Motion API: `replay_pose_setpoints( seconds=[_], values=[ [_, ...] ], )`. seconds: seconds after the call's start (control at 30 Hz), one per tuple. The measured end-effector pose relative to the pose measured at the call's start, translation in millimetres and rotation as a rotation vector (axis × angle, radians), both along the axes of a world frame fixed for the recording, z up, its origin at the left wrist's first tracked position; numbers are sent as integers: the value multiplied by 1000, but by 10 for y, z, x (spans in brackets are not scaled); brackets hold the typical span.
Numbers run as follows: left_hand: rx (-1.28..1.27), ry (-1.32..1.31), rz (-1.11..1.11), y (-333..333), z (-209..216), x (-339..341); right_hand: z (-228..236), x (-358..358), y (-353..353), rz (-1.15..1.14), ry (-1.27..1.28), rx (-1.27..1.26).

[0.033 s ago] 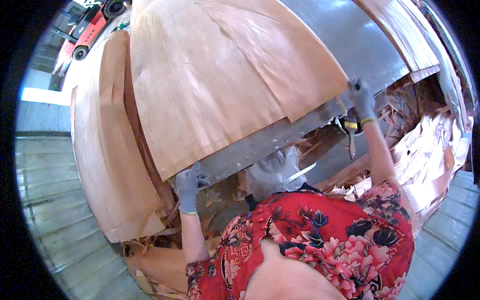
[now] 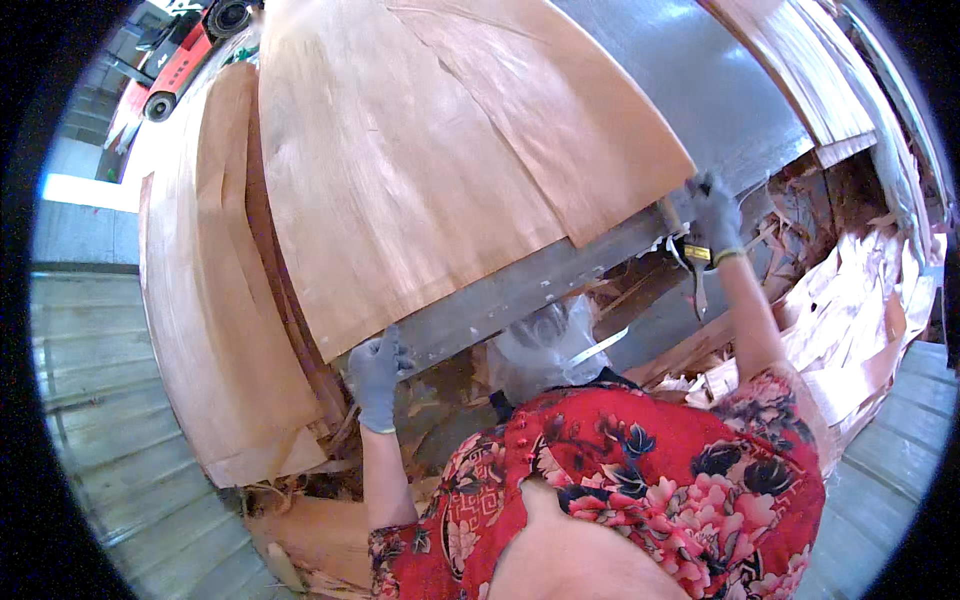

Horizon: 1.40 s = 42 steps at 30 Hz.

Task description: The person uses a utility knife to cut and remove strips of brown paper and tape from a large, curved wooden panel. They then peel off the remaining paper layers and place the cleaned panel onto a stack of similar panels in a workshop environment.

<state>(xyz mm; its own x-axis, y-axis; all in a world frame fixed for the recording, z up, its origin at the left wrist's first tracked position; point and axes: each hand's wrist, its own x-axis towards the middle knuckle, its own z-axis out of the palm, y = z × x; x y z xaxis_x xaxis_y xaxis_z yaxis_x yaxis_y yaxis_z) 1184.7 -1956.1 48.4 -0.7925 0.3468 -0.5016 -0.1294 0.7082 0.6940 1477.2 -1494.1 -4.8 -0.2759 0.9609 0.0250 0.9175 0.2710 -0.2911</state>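
A large tan sheet of wood veneer (image 2: 420,170) lies across a grey, smooth-topped table (image 2: 680,70), with a long split or overlap running down its right part. My left hand (image 2: 376,375), in a grey glove, is closed at the sheet's near edge, close to the left corner. At the near right corner is my right hand (image 2: 716,212), gloved too, its fingers bent in against the corner. Part of its grip is hidden. Just below that hand, a flat tool with a yellow label and a handle (image 2: 697,262) hangs by the table's front edge.
More veneer (image 2: 235,300) is stacked on the left and another stack (image 2: 800,80) stands at the far right. Torn veneer scraps (image 2: 850,300) heap at the right. A clear plastic bag (image 2: 545,345) sits before me. A red forklift (image 2: 180,65) stands far left.
My right hand has shifted slightly left and nearer, closer in against the sheet's corner. My left hand has stayed almost in place, its fingers drawn in a little.
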Motion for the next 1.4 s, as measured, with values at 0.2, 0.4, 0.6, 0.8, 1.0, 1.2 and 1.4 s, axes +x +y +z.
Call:
replay_pose_setpoints(
  seconds=[0.2, 0.4, 0.6, 0.8, 1.0, 1.2, 1.4],
  values=[
    [157, 1080, -498, 883, -290, 68, -213, -52, -322, 183, -220, 180],
    [-289, 919, -775, 1255, -947, 69, -170, -174, -701, 332, -268, 130],
    [-175, 958, -714, 1200, -935, 67, 24, -91, -1174, 469, -299, 85],
    [-101, 954, -667, 1225, -945, 181, -312, 540, -1647, 398, 488, -353],
    [-120, 899, -648, 1107, -859, 125, 710, 75, -1867, 163, 510, -893],
    [-184, 968, -656, 1218, -877, 166, 251, 282, -1755, 149, 820, -998],
    [-274, 930, -725, 1284, -885, 145, 295, -216, -1189, 490, 557, -617]
  ],
)
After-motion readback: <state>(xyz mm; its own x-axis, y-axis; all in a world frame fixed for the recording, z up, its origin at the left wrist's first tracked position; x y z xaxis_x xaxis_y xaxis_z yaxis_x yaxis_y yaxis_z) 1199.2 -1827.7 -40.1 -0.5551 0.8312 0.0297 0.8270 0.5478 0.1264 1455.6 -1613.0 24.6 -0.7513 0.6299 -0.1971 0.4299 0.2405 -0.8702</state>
